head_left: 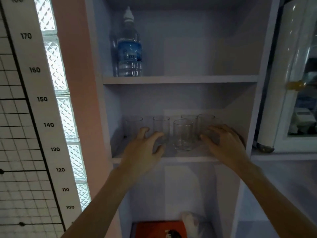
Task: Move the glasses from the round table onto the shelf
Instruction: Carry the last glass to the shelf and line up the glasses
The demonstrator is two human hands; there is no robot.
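Several clear glasses stand on the middle shelf [188, 158] of a pale cabinet. My left hand [145, 150] reaches onto the shelf, and its thumb and fingers curl around the base of one glass [161, 125]. Another glass [133, 125] stands to the left of it. One more glass [183, 134] stands free in the middle, between my hands. At the right, my right hand [226, 145] lies over a glass [211, 137] and mostly hides it. Two more glasses [205, 122] stand behind. The round table is out of view.
A water bottle [130, 48] stands on the upper shelf. On the lower shelf lie an orange box [159, 229] and a white object [190, 222]. A height chart [42, 100] and glass blocks [56, 66] are at the left. A glass-fronted cabinet [298, 83] is at the right.
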